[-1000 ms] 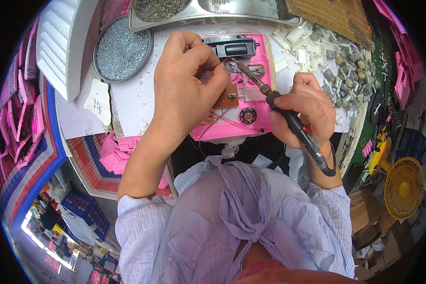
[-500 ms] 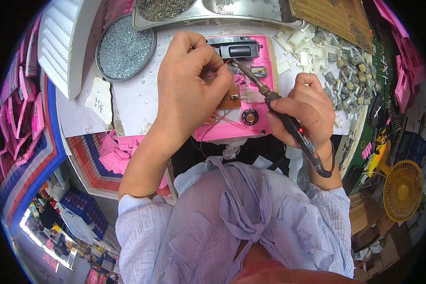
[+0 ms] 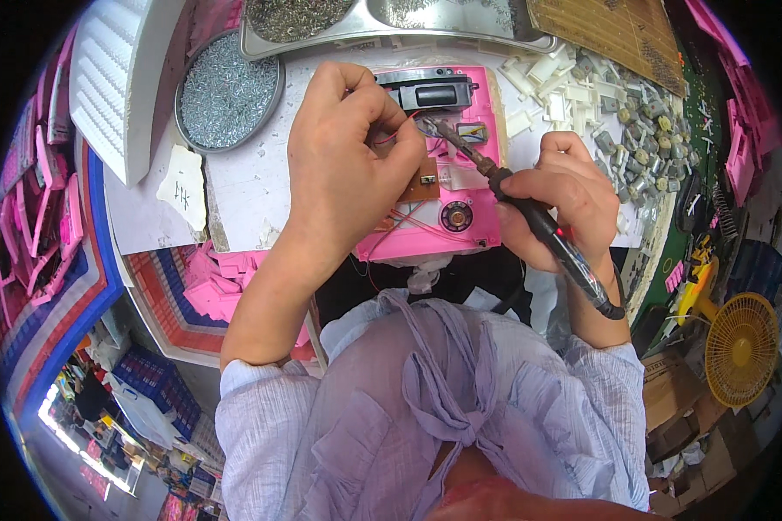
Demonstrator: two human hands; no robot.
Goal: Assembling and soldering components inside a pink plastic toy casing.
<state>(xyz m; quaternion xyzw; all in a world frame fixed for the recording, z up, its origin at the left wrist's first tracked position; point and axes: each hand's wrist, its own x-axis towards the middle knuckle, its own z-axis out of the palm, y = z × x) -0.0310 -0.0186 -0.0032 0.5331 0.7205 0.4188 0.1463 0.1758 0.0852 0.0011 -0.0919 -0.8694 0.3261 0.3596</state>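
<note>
My right hand [image 3: 566,201] is wrapped round the dark handle of a soldering iron [image 3: 543,227], its metal tip angled up and left into a pink plastic housing [image 3: 487,208]. Over the housing's left side, my left hand [image 3: 349,148] pinches a thin red wire [image 3: 389,137] near the iron's tip. The exact joint is hidden by the fingers. Inside the housing sit a black plastic unit [image 3: 430,91], a brown circuit board [image 3: 423,181], partly covered by my left hand, and a small round speaker [image 3: 457,216]. Loose red wires run below the board.
A round dish of small screws [image 3: 230,91] stands at the left, beside a white ribbed foam block [image 3: 113,87]. A metal tray [image 3: 400,35] of small parts lies at the back. Small motors [image 3: 639,143] and white plastic pieces [image 3: 547,78] are heaped at right. A yellow fan [image 3: 741,350] stands lower right.
The soldering iron's tip has shifted slightly, and its handle end has swung a little right and up with my right hand. My left hand stays almost in place, still pinching the wire.
</note>
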